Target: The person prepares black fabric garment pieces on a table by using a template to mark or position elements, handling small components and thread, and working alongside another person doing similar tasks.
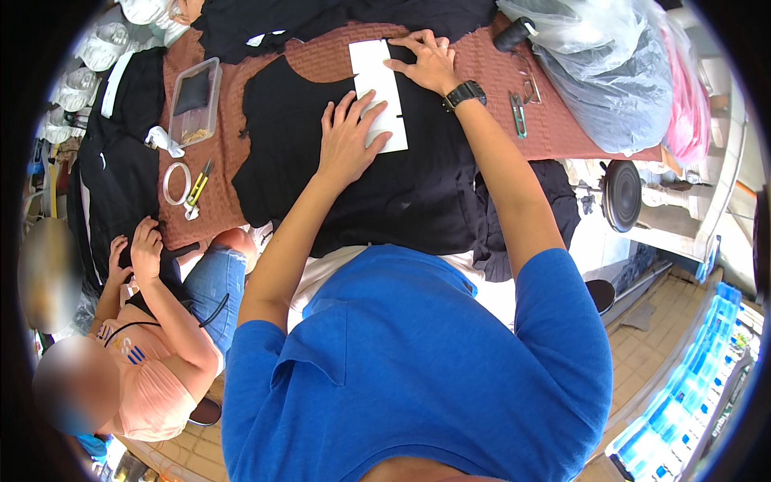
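A piece of black fabric, cut in the shape of a garment panel, lies on a table with a reddish-brown cloth. On it rests a white notched card strip, running away from me and slightly tilted. My left hand lies with spread fingers over the strip's lower left edge, fingertips on the card. At the strip's far right end, my right hand presses on the fabric with its thumb at the card's edge and its other fingers stretched forward. A dark watch is on my right wrist.
Right of the fabric are thread snips, glasses, a black thread cone and a large plastic bag. Left are a clear plastic box, a white ring and yellow snips. A co-worker sits at lower left.
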Motion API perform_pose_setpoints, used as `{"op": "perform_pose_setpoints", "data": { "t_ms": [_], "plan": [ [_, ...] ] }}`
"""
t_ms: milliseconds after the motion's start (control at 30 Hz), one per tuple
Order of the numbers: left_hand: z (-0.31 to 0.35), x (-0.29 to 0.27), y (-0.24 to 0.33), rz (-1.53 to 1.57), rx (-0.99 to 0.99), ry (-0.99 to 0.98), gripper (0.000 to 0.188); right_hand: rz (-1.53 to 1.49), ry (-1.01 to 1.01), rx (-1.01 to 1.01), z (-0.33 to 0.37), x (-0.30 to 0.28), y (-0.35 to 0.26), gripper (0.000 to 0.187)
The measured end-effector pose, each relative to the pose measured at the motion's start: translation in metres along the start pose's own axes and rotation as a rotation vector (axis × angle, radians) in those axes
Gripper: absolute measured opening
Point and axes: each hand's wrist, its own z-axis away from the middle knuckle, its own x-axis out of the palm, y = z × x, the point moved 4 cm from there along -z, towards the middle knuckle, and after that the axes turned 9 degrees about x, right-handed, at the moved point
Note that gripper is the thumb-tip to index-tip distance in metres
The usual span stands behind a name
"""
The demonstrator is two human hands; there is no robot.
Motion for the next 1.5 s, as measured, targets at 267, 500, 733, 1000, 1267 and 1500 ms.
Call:
{"op": "perform_pose_setpoints", "data": {
  "t_ms": [267, 500, 733, 1000, 1267, 1500],
  "plan": [
    [0.001, -0.003, 0.001, -0.061, -0.003, 0.069, 0.049, -0.030, -0.146, 0.102, -0.012, -0.009, -0.008, 0.061],
    [0.005, -0.001, 0.000, 0.012, -0.048, 0.089, 0.048, 0.077, 0.056, -0.124, -0.024, -0.033, -0.082, 0.038],
    [0.011, 0.023, -0.011, 0.021, -0.016, 0.134, 0.054, -0.391, -0.025, -0.920, 0.021, 0.004, -0.319, 0.007],
    [0.007, 0.057, -0.019, 0.003, 0.003, 0.234, 0.053, 0.032, -0.241, -0.807, 0.007, 0.087, -0.398, 0.013],
    [0.009, 0.056, -0.022, 0.013, 0.005, 0.240, 0.052, 0.032, -0.345, -0.829, -0.001, 0.102, -0.402, 0.013],
    [0.012, 0.041, -0.020, 0.034, -0.009, 0.246, 0.054, -0.218, -0.432, -0.774, -0.005, 0.097, -0.398, 0.018]
  ]
}}
